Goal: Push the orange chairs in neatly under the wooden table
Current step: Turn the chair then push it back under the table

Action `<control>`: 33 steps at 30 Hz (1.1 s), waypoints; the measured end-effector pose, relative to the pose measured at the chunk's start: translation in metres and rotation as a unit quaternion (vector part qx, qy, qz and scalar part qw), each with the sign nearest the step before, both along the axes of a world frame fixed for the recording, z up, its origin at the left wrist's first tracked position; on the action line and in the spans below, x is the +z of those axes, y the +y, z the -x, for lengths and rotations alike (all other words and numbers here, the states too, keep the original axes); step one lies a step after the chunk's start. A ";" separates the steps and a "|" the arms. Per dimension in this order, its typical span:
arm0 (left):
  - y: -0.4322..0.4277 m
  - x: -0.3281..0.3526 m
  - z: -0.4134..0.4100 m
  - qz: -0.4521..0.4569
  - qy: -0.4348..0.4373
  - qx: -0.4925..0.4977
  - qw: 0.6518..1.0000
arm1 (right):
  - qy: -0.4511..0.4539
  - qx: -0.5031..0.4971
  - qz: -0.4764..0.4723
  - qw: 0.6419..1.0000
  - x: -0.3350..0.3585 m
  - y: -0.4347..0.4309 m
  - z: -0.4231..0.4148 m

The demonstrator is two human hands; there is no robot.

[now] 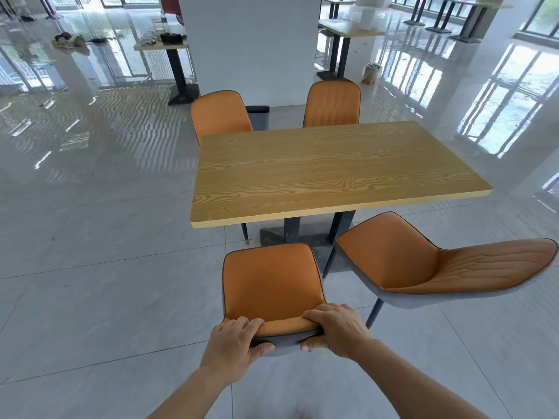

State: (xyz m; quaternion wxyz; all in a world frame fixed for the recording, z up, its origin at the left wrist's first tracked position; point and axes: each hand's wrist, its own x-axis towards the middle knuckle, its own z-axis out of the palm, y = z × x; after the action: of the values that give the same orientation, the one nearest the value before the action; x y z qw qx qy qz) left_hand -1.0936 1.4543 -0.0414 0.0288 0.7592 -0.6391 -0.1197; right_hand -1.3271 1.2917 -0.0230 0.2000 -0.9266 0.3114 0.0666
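both hands — left hand point(234, 340), right hand point(335, 329) — grip near chair point(272, 285).

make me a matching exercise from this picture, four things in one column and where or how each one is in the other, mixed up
Things
1. orange padded chair nearest the camera
2. orange padded chair at near right
3. dark grey bin
4. rectangular wooden table

States
A. on the floor beyond the table, between the far-left chair and the far-right chair
B. turned sideways, seat out from under the table
C. stands on dark legs and a dark base
D. held by the top of its backrest

Pairs: 1-D, 2-B, 3-A, 4-C
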 end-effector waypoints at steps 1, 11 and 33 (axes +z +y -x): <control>0.000 0.000 0.000 0.001 0.000 0.001 1.000 | -0.001 0.001 0.002 1.000 0.000 0.000 0.000; -0.001 0.013 0.007 -0.036 0.033 0.043 0.998 | 0.026 0.008 -0.018 0.999 0.007 -0.002 -0.001; -0.022 0.072 0.051 0.019 -0.029 -0.016 0.999 | -0.094 -0.223 0.076 0.967 0.061 0.051 0.007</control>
State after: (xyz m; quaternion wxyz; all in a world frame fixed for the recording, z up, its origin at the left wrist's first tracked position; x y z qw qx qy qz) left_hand -1.1442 1.4321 0.0303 0.0224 0.7511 -0.6542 -0.0857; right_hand -1.3344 1.3427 0.0382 0.1672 -0.8483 0.4942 -0.0908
